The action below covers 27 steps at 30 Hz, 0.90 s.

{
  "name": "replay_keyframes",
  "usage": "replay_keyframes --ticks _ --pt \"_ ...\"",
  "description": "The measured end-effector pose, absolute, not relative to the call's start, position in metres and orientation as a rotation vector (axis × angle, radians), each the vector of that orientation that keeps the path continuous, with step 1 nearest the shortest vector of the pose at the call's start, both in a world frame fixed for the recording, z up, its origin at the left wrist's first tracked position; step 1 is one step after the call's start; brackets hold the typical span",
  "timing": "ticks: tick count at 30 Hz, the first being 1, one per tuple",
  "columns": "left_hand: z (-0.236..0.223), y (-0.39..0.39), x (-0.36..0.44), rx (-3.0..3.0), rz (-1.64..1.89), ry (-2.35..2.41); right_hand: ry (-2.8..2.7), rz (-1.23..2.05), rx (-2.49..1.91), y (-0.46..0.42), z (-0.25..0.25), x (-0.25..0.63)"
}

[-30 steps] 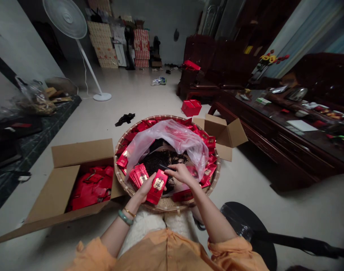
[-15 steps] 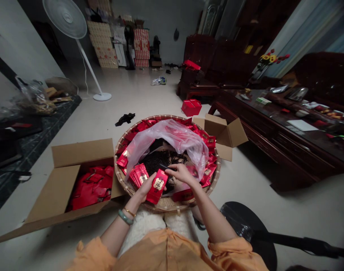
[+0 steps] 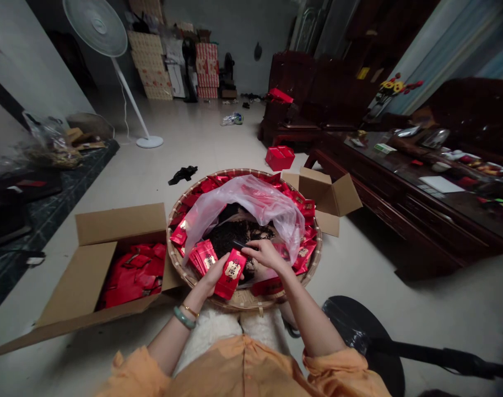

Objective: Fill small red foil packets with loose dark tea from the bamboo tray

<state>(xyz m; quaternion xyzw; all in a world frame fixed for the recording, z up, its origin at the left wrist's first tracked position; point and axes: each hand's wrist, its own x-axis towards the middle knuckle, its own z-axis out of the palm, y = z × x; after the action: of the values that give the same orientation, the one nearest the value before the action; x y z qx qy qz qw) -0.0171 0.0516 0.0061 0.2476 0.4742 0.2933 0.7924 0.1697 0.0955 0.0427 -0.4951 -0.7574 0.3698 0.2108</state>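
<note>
The left hand [image 3: 213, 274] is partly hidden by the red packet [image 3: 226, 288], whose lettering [image 3: 233, 268] is too blurred to be read. Far left beyond the hands, the fan [image 3: 97, 26] is cut off above.

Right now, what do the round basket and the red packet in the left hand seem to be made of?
Round basket: likely bamboo, matte; tan woven strips show. Red packet in the left hand: foil film or coated paper, I cannot tell; its smooth face has a soft sheen.
</note>
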Motion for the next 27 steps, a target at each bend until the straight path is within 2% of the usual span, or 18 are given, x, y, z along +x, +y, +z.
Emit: replay_keyframes --ticks 9,14,19,22,25,27 --pt "0.002 0.053 -0.018 0.520 0.620 0.989 -2.130 0.943 -1.369 0.092 0.045 0.168" --pt "0.002 0.054 -0.018 0.524 0.624 1.021 -1.910 1.101 -1.448 0.096 0.029 0.176" --pt "0.007 0.054 -0.019 0.512 0.662 1.028 -1.749 0.677 -1.892 0.110 -0.001 0.202" --pt "0.011 0.053 -0.017 0.474 0.644 1.008 -1.801 0.549 -2.117 0.110 -0.016 0.213" --pt "0.013 0.054 -0.015 0.461 0.629 1.000 -1.856 0.418 -2.175 0.107 -0.019 0.210" --pt "0.012 0.054 -0.014 0.471 0.622 1.013 -1.869 0.377 -2.044 0.105 -0.014 0.199"
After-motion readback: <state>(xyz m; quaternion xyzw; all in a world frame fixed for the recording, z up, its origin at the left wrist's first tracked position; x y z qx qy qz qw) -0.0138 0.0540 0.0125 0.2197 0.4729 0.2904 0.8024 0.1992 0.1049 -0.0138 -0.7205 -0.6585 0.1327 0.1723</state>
